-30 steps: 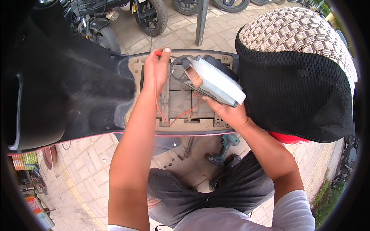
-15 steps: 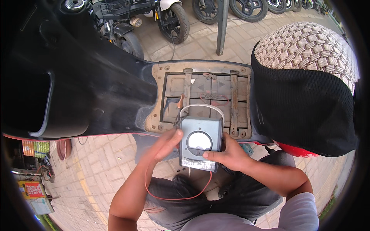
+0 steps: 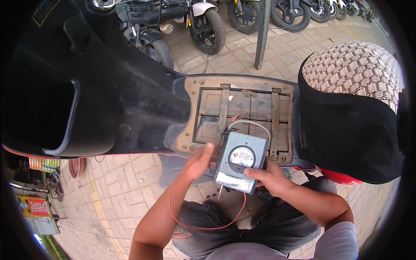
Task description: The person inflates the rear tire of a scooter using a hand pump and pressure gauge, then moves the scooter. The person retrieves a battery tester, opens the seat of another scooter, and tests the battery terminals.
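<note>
A battery tester, a grey-blue box with a round needle dial and a pale loop handle, is tilted above the scooter's footboard edge. My right hand grips its right side, thumb across the front below the dial. Left of the box is my left hand, thumb raised and the fingers blurred; whether they hold anything is unclear. From the tester's bottom a red lead loops down and back up toward my left wrist. A copper-coloured clamp shows by the handle, over the open battery compartment.
Metal straps cross the batteries in the scooter's floor. The seat, black with a woven cover, rises at right. Behind stand a grey post and several parked bikes. My knees are below the tester.
The tester has tilted, and its dial, washed out by glare before, now shows coloured bands. My left hand has come away from the tester's side. The whole view has shifted.
</note>
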A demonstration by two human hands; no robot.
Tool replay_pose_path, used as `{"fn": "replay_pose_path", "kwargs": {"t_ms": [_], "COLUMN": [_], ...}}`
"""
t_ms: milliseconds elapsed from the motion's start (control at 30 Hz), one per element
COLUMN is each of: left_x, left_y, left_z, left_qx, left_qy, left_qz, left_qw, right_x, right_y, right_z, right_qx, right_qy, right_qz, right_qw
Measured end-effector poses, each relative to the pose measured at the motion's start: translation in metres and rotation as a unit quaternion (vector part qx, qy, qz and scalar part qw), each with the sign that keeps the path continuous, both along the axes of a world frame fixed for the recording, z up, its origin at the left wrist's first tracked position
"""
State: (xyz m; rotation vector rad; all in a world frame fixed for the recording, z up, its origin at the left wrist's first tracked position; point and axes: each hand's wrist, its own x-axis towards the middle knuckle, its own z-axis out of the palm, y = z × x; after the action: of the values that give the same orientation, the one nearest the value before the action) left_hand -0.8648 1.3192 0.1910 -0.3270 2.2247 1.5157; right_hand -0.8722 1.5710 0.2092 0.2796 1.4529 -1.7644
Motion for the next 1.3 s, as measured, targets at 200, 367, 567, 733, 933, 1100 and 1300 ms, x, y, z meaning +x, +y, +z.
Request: {"fn": "replay_pose_path", "kwargs": {"t_ms": [200,367,567,733,933,1100,1300], "left_x": [-0.022,-0.039,-0.043,-0.033,-0.051,-0.039,-0.041], "left_y": [-0.033,-0.025,-0.029,-0.018,-0.01,-0.011,-0.014], "left_z": [-0.013,-0.053,-0.071,-0.062,-0.054,-0.05,-0.047], "left_qx": [-0.039,-0.029,-0.12,-0.079,-0.15,-0.159,-0.232], "left_qy": [0.123,0.106,0.165,0.131,0.189,0.158,0.198], "left_qz": [0.219,0.165,0.105,0.091,0.109,0.057,0.083], "left_qw": [0.967,0.98,0.973,0.984,0.964,0.973,0.949], "right_x": [-0.025,-0.03,-0.03,-0.045,-0.063,-0.069,-0.063], "right_y": [0.012,0.015,0.016,0.021,0.027,0.029,0.022], "right_z": [0.013,0.016,0.017,0.01,-0.005,-0.016,-0.025], "right_qx": [0.01,0.014,0.02,0.053,0.101,0.093,0.152], "right_qy": [0.077,0.075,0.066,0.146,0.262,0.293,0.339], "right_qz": [-0.122,-0.135,-0.129,-0.161,-0.198,-0.206,-0.174], "right_qw": [0.989,0.988,0.989,0.975,0.939,0.929,0.912]}}
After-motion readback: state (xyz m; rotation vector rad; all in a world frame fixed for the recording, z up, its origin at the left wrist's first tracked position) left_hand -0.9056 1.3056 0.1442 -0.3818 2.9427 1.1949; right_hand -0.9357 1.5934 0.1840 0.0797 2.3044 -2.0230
